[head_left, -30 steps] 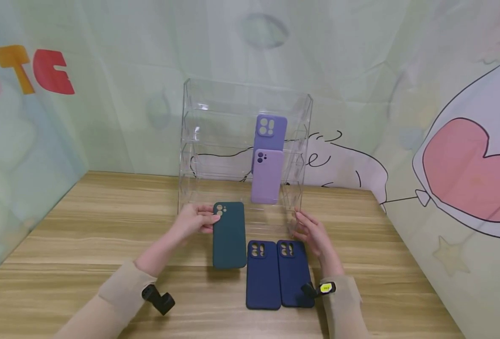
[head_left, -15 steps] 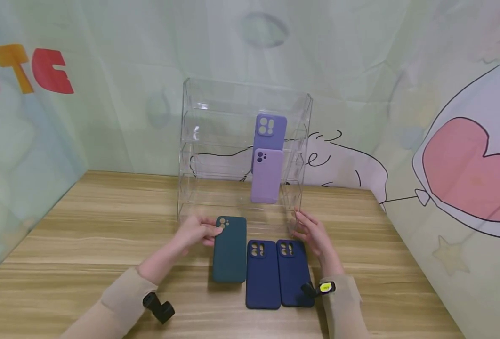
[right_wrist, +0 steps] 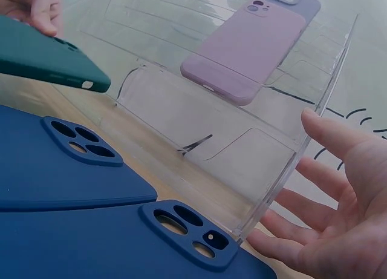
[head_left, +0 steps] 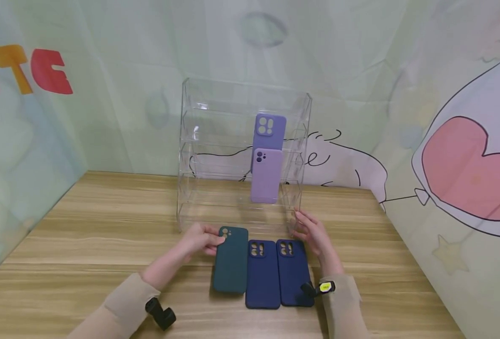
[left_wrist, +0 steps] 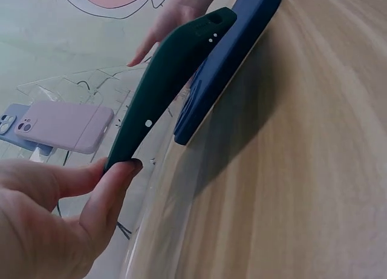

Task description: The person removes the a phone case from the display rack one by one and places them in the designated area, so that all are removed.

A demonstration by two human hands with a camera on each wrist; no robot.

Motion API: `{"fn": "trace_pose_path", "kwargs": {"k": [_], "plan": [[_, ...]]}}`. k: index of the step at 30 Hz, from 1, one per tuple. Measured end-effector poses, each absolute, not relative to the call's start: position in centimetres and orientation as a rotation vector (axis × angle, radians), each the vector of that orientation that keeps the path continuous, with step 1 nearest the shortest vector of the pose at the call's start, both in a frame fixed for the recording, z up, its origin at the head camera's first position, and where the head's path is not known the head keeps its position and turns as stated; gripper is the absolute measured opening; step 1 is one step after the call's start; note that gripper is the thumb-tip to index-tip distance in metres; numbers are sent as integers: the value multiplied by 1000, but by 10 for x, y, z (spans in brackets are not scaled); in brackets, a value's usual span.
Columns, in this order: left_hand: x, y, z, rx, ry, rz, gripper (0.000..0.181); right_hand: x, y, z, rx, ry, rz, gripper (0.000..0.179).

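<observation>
My left hand (head_left: pixel 199 241) pinches a dark green phone case (head_left: pixel 231 263) by its upper left edge, thumb in front near the camera holes. The case hangs tilted just above the table, a shadow beneath it, as the left wrist view (left_wrist: pixel 163 91) shows. To its right lie two navy phone cases, a left one (head_left: pixel 262 278) and a right one (head_left: pixel 293 273), side by side. My right hand (head_left: pixel 312 233) rests its fingertips against the right side of a clear tiered stand (head_left: pixel 220 127), fingers loosely spread in the right wrist view.
On the stand's right side, a lilac phone case (head_left: pixel 267 183) stands in front of and below a purple one (head_left: pixel 271 142). The stand sits on the wood-grain table (head_left: pixel 118 226). Printed cloth (head_left: pixel 127 56) hangs behind and at both sides.
My left hand has brought the green case down and toward me, slightly right, beside the left navy case. The right hand stays at the stand's side.
</observation>
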State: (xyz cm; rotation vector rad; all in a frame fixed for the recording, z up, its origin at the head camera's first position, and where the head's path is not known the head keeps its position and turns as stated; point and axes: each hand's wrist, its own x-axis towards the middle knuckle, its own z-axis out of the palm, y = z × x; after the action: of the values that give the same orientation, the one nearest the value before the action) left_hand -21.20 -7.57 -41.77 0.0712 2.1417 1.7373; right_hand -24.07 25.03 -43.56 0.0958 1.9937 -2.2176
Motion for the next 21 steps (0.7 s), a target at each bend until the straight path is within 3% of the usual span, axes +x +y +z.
{"fn": "trace_pose_path", "kwargs": {"k": [21], "plan": [[-208,-72,-439,-10,2106,1740,42,-242,251,-437,77,1983,-2216,52]]}}
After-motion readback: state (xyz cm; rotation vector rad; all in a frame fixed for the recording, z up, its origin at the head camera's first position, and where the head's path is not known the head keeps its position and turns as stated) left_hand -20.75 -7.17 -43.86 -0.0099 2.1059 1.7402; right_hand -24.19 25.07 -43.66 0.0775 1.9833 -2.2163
